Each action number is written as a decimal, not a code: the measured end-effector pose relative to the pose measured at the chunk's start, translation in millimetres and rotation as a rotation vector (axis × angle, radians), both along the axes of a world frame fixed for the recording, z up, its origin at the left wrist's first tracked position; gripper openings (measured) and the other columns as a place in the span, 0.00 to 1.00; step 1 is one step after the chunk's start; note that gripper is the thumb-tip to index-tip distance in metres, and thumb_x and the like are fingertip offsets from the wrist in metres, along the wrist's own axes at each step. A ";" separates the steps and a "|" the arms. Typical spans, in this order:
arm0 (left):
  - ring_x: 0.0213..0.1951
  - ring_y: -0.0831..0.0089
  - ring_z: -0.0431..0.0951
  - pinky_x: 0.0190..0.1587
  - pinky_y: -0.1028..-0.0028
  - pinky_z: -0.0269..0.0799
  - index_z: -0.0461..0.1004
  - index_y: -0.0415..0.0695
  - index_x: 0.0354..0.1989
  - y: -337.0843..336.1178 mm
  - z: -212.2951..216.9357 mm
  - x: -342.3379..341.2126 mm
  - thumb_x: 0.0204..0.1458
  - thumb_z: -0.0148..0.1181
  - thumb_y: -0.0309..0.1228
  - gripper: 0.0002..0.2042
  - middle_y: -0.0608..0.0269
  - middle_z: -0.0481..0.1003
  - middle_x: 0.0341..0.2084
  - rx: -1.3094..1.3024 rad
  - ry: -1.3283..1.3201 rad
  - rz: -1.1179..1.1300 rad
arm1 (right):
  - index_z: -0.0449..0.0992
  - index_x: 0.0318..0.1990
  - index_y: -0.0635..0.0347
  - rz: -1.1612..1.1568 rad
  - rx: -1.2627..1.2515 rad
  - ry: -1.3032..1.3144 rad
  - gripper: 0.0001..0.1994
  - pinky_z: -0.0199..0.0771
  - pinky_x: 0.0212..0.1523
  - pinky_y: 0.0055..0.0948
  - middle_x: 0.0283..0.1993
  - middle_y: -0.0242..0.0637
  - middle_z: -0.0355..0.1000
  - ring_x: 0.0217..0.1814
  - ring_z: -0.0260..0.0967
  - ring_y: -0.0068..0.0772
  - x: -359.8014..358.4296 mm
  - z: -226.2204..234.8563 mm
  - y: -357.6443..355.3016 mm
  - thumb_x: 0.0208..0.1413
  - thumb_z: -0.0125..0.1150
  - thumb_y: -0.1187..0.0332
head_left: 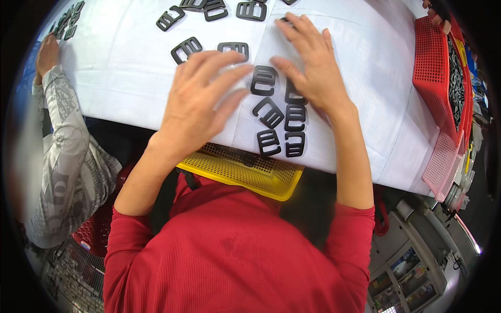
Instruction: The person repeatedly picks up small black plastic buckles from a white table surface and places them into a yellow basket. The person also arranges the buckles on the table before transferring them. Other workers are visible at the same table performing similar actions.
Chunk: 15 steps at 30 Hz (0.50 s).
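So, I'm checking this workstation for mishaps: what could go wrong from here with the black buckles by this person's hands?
The lowest black buckles lie close to the front edge of the white work surface, so a bump might tip one off, perhaps into the yellow basket below. The right hand overlaps the top of that cluster in this view, so drawing it back could knock the buckles askew.

Head fisheye, looking down

Left camera of head-worn pair; wide, upright, edges bent. Faces steeply down past red-clad torso (229,250) onto white tabletop (376,94); left hand (190,99), right hand (313,68) close, upper-middle.
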<state>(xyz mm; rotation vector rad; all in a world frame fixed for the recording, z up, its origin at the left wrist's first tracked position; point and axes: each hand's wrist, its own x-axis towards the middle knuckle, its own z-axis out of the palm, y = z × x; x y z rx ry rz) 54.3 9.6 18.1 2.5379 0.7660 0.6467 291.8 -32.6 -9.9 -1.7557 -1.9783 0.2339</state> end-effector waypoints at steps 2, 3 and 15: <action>0.52 0.57 0.72 0.55 0.63 0.68 0.78 0.44 0.49 11.1 2.6 -10.4 0.48 0.63 0.22 0.17 0.58 0.75 0.50 -0.013 -0.042 0.055 | 0.69 0.62 0.45 0.072 0.021 -0.053 0.30 0.44 0.71 0.58 0.66 0.38 0.62 0.72 0.52 0.48 -13.5 -1.6 -9.9 0.52 0.64 0.47; 0.51 0.57 0.74 0.53 0.66 0.69 0.79 0.42 0.47 14.7 5.0 -15.1 0.50 0.60 0.19 0.15 0.56 0.76 0.48 -0.006 -0.049 0.101 | 0.70 0.61 0.44 0.096 -0.002 -0.028 0.31 0.38 0.71 0.64 0.67 0.36 0.61 0.74 0.49 0.47 -20.6 -2.3 -15.8 0.51 0.61 0.42; 0.46 0.63 0.76 0.46 0.69 0.73 0.80 0.43 0.43 34.7 -2.1 -23.0 0.51 0.60 0.19 0.11 0.59 0.78 0.43 0.011 -0.219 0.203 | 0.76 0.51 0.49 0.224 -0.155 0.181 0.22 0.50 0.69 0.56 0.63 0.34 0.66 0.70 0.57 0.44 -94.3 18.9 -102.0 0.50 0.66 0.52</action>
